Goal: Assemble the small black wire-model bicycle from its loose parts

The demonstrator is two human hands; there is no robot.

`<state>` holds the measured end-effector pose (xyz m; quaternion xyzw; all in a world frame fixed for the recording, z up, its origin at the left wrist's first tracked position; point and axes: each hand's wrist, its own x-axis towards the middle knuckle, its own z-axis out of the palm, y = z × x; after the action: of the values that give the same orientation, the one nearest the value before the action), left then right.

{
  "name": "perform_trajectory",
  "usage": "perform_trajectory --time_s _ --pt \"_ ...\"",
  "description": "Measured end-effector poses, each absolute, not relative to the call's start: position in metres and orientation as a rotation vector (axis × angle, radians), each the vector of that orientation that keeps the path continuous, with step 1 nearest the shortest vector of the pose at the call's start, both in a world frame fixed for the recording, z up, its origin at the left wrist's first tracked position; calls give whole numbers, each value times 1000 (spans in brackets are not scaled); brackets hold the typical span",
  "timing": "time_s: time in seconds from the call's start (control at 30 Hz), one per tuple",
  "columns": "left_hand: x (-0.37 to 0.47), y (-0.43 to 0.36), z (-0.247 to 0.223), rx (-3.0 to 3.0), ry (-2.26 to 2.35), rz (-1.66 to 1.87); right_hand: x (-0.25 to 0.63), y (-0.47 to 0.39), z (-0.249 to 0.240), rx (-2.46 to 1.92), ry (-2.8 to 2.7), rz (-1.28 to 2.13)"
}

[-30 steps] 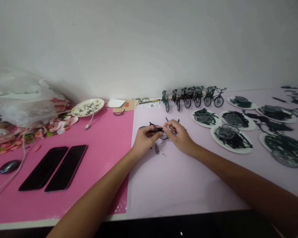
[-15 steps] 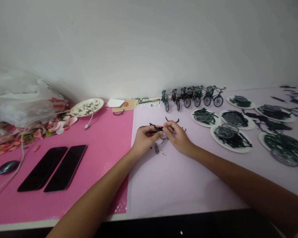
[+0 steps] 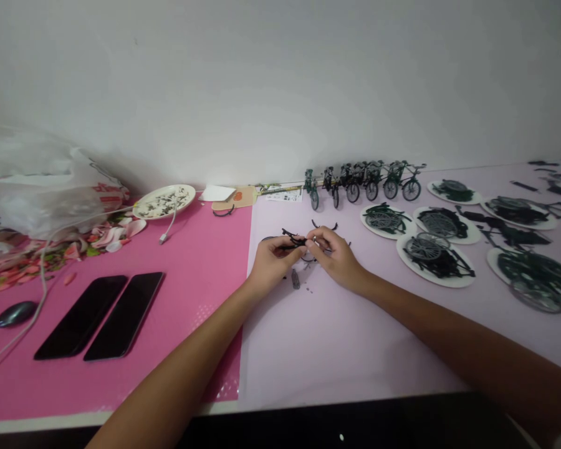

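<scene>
My left hand pinches a thin black bicycle part over the pale mat. Close against it on the right, my right hand has its thumb and forefinger closed at the end of that part; anything smaller between these fingertips is hidden. Below the hands lies a small grey piece, with tiny bits beside it. A curved black piece lies just behind my right hand. Other dark parts and part of a ring show under and around the fingers.
Several assembled miniature bicycles stand along the wall. White plates of bicycle parts fill the right side. On the pink mat are two phones, a mouse, a cable, petals, a plate and a plastic bag.
</scene>
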<state>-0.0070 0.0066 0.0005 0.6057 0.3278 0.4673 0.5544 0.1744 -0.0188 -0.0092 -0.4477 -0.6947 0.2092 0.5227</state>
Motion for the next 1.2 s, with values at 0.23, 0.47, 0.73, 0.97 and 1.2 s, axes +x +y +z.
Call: perform_trajectory --time_s 0.23,0.47,0.73,0.97,1.2 --pt "-7 7 -1 1433 780 1101 175 -18 -10 -1073 -1665 491" --pt "-8 6 1 1428 773 1099 175 -18 -9 -1094 -1634 528" --pt "-8 5 3 1465 816 1084 175 -18 -9 -1098 -1585 625" --pt "-9 5 4 1466 802 1069 175 -18 -11 -1101 -1545 691" --pt "-9 8 0 1438 794 1061 174 -19 -11 -1105 -1538 698"
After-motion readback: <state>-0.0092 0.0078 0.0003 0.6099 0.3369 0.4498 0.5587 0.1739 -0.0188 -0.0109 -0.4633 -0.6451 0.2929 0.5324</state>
